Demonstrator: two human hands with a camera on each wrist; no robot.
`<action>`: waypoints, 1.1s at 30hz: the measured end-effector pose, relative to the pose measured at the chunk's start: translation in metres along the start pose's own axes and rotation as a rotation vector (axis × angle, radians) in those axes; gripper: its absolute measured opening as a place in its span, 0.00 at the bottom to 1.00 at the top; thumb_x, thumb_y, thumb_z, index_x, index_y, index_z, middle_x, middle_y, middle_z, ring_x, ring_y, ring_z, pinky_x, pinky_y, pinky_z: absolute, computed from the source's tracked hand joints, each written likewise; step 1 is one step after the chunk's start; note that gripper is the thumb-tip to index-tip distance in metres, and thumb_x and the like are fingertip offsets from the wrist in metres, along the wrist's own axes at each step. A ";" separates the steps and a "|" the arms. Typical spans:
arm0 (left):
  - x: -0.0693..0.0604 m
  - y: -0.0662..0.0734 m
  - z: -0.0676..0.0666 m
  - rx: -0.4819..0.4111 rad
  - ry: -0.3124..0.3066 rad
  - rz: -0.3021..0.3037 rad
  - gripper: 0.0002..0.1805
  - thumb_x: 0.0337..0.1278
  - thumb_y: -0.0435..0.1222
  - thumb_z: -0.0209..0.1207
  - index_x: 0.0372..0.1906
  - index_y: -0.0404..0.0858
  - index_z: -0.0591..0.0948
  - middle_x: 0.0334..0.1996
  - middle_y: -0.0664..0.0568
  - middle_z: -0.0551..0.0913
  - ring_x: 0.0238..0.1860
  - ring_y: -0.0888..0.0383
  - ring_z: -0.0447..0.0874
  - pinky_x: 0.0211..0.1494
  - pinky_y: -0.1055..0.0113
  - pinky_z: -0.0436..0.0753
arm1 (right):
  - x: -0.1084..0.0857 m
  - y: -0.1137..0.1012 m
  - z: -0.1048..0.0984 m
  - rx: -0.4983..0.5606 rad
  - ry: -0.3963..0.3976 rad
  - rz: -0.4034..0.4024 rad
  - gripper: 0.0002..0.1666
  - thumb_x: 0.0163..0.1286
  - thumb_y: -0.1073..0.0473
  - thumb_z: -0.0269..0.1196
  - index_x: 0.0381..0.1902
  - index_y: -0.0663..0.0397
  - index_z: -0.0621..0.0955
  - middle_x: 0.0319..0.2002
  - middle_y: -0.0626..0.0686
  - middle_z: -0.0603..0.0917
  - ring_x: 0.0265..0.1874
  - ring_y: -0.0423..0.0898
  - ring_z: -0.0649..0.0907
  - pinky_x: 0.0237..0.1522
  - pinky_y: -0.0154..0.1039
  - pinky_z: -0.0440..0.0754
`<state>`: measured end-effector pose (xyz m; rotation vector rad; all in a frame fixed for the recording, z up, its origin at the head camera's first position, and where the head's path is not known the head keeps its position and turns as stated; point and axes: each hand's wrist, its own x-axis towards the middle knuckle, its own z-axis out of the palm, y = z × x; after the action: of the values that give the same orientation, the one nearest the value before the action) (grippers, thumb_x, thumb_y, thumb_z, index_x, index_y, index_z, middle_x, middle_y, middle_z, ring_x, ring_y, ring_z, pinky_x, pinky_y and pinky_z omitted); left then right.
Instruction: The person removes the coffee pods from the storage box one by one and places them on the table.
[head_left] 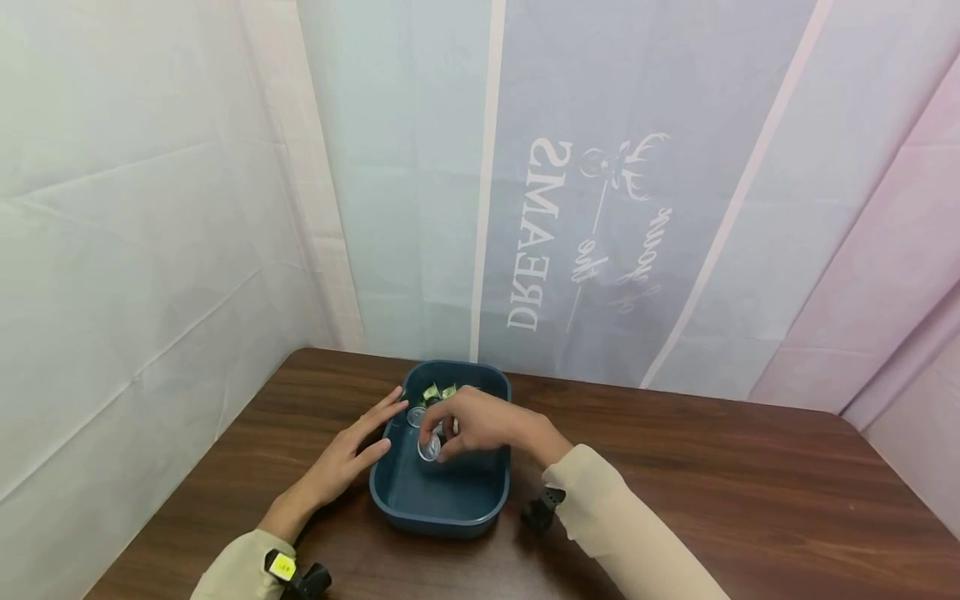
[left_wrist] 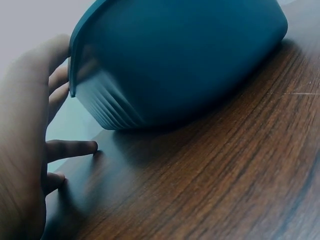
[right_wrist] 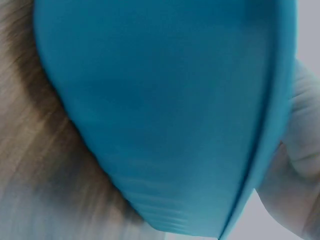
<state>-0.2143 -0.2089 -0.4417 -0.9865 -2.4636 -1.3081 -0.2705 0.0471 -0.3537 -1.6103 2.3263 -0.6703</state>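
A blue plastic bin (head_left: 438, 523) stands on the wooden table. Over its inside, my right hand (head_left: 480, 421) pinches a can (head_left: 429, 450) between thumb and fingers, its round silver end facing up. A second silver can end (head_left: 416, 416) shows just behind, near the bin's left wall. Green-and-white items (head_left: 435, 393), too small to make out, lie at the far end. My left hand (head_left: 341, 462) rests against the bin's left rim, fingers stretched out. In the left wrist view those fingers (left_wrist: 59, 77) touch the rim. The bin's wall hides the held can in the right wrist view.
The brown table (head_left: 675, 492) extends to both sides of the bin. Behind it hangs a pale curtain (head_left: 405, 183) with printed lettering, close to the bin's far end. White cloth (head_left: 150, 250) borders the table's left side.
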 end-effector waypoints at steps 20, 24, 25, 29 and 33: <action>0.000 0.000 0.002 0.012 0.019 0.005 0.29 0.65 0.25 0.50 0.71 0.33 0.63 0.73 0.38 0.52 0.71 0.39 0.51 0.61 0.35 0.58 | -0.067 0.025 -0.022 0.104 0.369 0.099 0.15 0.57 0.52 0.72 0.43 0.34 0.84 0.33 0.37 0.83 0.27 0.38 0.81 0.32 0.36 0.81; 0.000 0.002 0.002 0.023 0.018 0.013 0.29 0.65 0.25 0.50 0.71 0.35 0.62 0.73 0.39 0.52 0.72 0.41 0.51 0.63 0.38 0.59 | -0.083 0.029 -0.026 0.180 0.431 0.165 0.15 0.55 0.54 0.73 0.42 0.37 0.84 0.36 0.39 0.84 0.28 0.41 0.82 0.33 0.39 0.82; 0.000 0.003 0.001 0.030 0.018 0.018 0.30 0.66 0.26 0.50 0.72 0.36 0.62 0.74 0.40 0.51 0.72 0.42 0.51 0.63 0.40 0.60 | -0.086 0.029 -0.027 0.195 0.444 0.175 0.15 0.55 0.56 0.73 0.42 0.39 0.84 0.37 0.40 0.85 0.28 0.42 0.82 0.33 0.41 0.82; 0.000 0.003 0.001 0.036 0.021 0.033 0.30 0.67 0.28 0.50 0.73 0.42 0.61 0.75 0.45 0.51 0.73 0.46 0.51 0.66 0.45 0.61 | -0.101 0.019 -0.032 0.239 0.481 0.187 0.15 0.55 0.63 0.73 0.42 0.50 0.85 0.40 0.46 0.85 0.29 0.47 0.83 0.32 0.43 0.82; 0.000 0.002 0.001 0.022 0.015 0.034 0.30 0.68 0.29 0.50 0.73 0.43 0.61 0.75 0.45 0.51 0.73 0.48 0.50 0.66 0.46 0.60 | -0.114 0.010 -0.032 0.261 0.523 0.195 0.15 0.54 0.67 0.72 0.42 0.56 0.84 0.37 0.50 0.85 0.29 0.48 0.83 0.31 0.42 0.82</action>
<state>-0.2130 -0.2071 -0.4412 -1.0061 -2.4337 -1.2709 -0.2504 0.1635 -0.3381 -1.1747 2.5485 -1.4159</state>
